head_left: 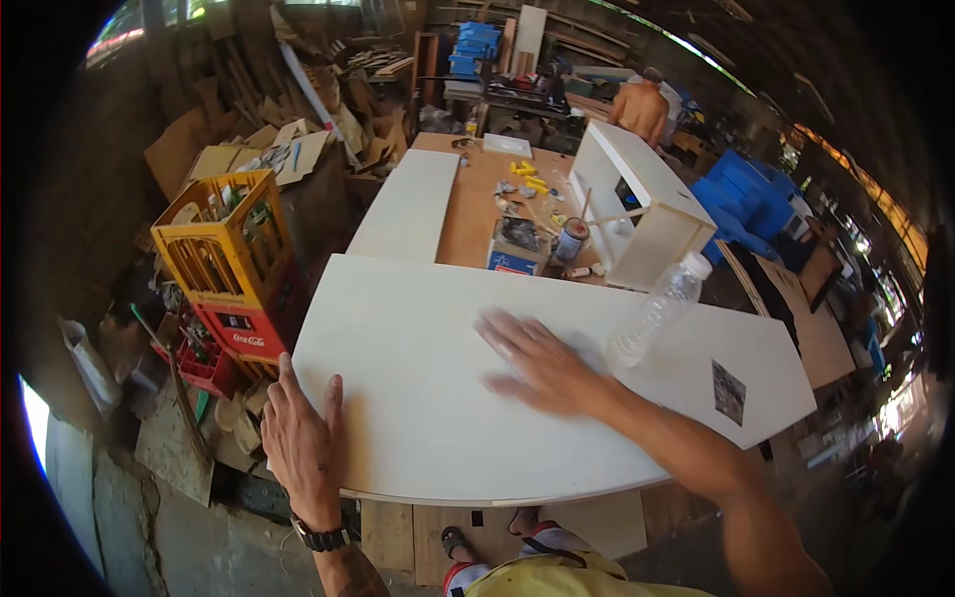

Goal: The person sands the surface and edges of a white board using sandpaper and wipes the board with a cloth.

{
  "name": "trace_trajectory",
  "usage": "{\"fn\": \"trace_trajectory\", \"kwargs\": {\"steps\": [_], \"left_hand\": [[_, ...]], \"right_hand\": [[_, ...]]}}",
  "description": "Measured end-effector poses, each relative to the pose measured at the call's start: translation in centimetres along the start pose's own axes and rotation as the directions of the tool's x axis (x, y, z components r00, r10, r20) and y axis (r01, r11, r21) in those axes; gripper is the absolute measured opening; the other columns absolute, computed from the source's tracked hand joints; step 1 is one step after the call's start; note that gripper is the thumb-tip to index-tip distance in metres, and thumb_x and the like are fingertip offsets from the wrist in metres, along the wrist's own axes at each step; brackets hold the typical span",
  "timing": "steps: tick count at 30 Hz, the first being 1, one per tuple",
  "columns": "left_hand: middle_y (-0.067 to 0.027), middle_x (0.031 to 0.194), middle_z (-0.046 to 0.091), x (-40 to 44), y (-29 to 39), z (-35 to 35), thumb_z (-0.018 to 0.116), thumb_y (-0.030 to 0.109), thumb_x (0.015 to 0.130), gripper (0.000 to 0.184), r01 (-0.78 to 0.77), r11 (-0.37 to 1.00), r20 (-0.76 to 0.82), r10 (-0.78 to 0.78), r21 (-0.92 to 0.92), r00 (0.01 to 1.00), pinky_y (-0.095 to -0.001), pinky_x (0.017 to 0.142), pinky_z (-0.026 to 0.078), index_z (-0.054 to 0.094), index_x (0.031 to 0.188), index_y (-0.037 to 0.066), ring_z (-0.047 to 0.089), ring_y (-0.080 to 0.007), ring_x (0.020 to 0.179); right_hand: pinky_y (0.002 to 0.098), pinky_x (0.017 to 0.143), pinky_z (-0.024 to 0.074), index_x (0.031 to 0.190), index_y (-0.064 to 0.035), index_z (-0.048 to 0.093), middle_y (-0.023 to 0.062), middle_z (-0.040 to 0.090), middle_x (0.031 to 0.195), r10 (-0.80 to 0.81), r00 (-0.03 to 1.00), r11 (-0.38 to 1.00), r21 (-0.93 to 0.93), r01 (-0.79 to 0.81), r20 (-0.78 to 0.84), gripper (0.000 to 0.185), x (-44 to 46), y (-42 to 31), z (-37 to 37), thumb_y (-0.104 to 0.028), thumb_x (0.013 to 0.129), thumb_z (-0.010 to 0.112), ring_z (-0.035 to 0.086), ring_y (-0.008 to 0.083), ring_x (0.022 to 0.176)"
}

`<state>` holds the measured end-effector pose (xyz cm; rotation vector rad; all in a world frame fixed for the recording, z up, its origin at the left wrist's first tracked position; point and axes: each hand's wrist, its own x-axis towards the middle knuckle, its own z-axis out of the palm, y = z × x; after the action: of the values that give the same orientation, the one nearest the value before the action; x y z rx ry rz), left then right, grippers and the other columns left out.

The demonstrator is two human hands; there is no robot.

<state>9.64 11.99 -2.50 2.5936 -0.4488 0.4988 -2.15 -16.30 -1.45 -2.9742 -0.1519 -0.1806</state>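
Observation:
A large white panel (418, 328) lies flat across the work table in front of me. At its left edge is my left hand (301, 438), with fingers stretched and thumb apart, holding nothing. Over the middle of the panel, my right hand (537, 363) is spread palm down and blurred by motion; nothing shows in it. Just right of that hand stands a clear plastic bottle (652, 313) with a white cap. A dark, worn-looking rectangular piece (729, 393) lies on the panel's right part.
Beyond the panel are a narrower white board (406, 204), a blue box (514, 249), a can (572, 241) holding a stick and a white open cabinet (662, 214). Stacked bottle crates (214, 234) stand at left. Another person (639, 106) is at the back.

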Motion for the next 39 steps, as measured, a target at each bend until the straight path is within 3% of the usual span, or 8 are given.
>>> {"fn": "trace_trajectory", "kwargs": {"steps": [3, 7, 13, 18, 23, 29, 34, 39], "left_hand": [[-0.0210, 0.112, 0.060, 0.0, -0.1, 0.0, 0.057, 0.039, 0.095, 0.065, 0.021, 0.999, 0.015, -0.020, -0.034, 1.000, -0.0445, 0.085, 0.046, 0.040, 0.143, -0.001, 0.060, -0.0368, 0.101], [-0.0209, 0.114, 0.060, 0.2, -0.6, 0.2, 0.057, 0.039, 0.095, 0.064, 0.013, 0.998, 0.000, -0.013, -0.055, 1.000, -0.0457, 0.086, 0.046, 0.040, 0.142, -0.001, 0.060, -0.0376, 0.102], [-0.0221, 0.113, 0.060, 0.0, -0.4, 0.1, 0.055, 0.041, 0.096, 0.065, 0.004, 1.000, 0.008, -0.004, -0.012, 1.000, -0.0457, 0.084, 0.047, 0.040, 0.142, -0.001, 0.060, -0.0375, 0.100], [-0.0221, 0.112, 0.060, 0.1, -0.5, 0.4, 0.055, 0.042, 0.096, 0.065, -0.016, 1.000, -0.027, 0.015, -0.021, 1.000, -0.0449, 0.083, 0.047, 0.040, 0.142, -0.001, 0.061, -0.0378, 0.098], [-0.0221, 0.109, 0.061, 0.2, -0.2, 0.3, 0.057, 0.042, 0.095, 0.065, -0.016, 0.999, -0.032, 0.017, 0.041, 0.999, -0.0452, 0.081, 0.048, 0.040, 0.141, -0.002, 0.061, -0.0376, 0.096], [-0.0226, 0.117, 0.061, 0.4, -0.3, 0.5, 0.054, 0.040, 0.097, 0.060, -0.009, 1.000, -0.036, 0.009, -0.015, 0.999, -0.0469, 0.086, 0.047, 0.041, 0.143, 0.003, 0.061, -0.0389, 0.103], [-0.0228, 0.123, 0.059, 0.5, -0.7, 0.5, 0.052, 0.042, 0.098, 0.062, 0.008, 0.999, 0.008, -0.007, -0.043, 1.000, -0.0471, 0.090, 0.046, 0.039, 0.145, 0.004, 0.059, -0.0399, 0.109], [-0.0232, 0.128, 0.056, 0.7, -0.6, 0.4, 0.050, 0.045, 0.098, 0.063, 0.022, 0.999, 0.068, -0.019, -0.041, 0.998, -0.0478, 0.092, 0.045, 0.037, 0.146, 0.005, 0.057, -0.0396, 0.114]], "right_hand": [[0.0462, 0.116, 0.0255, 0.141, 0.0053, 0.039, 0.0248, 0.036, 0.149, 0.051, 0.997, 0.997, 0.052, -0.049, -0.057, 0.069, 9.2, -1.2, 1.4, -0.051, 0.101, 0.041, 0.033, 0.0363, 0.141], [0.0471, 0.112, 0.0322, 0.129, 0.0071, 0.050, 0.0217, 0.047, 0.140, -0.345, 0.864, 0.933, -0.033, 0.359, -0.367, 0.064, 7.6, -6.4, 5.0, -0.050, 0.099, 0.045, 0.048, 0.0370, 0.127], [0.0456, 0.115, 0.0289, 0.138, 0.0060, 0.044, 0.0211, 0.040, 0.150, 0.160, 0.986, 0.987, 0.040, -0.159, -0.047, 0.064, 6.6, 0.9, 1.3, -0.046, 0.100, 0.045, 0.037, 0.0340, 0.140], [0.0449, 0.114, 0.0290, 0.136, 0.0109, 0.044, 0.0231, 0.037, 0.151, 0.117, 0.975, 0.990, 0.094, -0.101, -0.190, 0.072, 8.2, 3.0, 1.6, -0.052, 0.100, 0.041, 0.036, 0.0393, 0.138], [0.0481, 0.113, 0.0296, 0.133, 0.0123, 0.047, 0.0280, 0.047, 0.139, 0.254, 0.892, 0.953, -0.060, -0.296, -0.374, 0.068, 6.4, 4.7, 3.1, -0.048, 0.100, 0.043, 0.043, 0.0395, 0.133], [0.0479, 0.115, 0.0285, 0.139, 0.0062, 0.044, 0.0231, 0.040, 0.149, -0.239, 0.958, 0.961, 0.101, 0.256, -0.158, 0.064, 2.1, -3.8, 2.3, -0.045, 0.100, 0.044, 0.036, 0.0348, 0.140], [0.0526, 0.118, 0.0218, 0.145, -0.0056, 0.044, 0.0112, 0.035, 0.156, -0.242, 0.964, 0.969, 0.076, 0.235, 0.110, 0.066, -12.4, -1.1, -1.9, -0.052, 0.097, 0.047, 0.031, 0.0265, 0.145], [0.0534, 0.115, 0.0236, 0.138, -0.0075, 0.052, 0.0089, 0.038, 0.155, -0.160, 0.983, 0.987, 0.009, 0.160, 0.092, 0.062, -18.8, 0.9, -4.6, -0.052, 0.094, 0.052, 0.037, 0.0266, 0.143]]}}
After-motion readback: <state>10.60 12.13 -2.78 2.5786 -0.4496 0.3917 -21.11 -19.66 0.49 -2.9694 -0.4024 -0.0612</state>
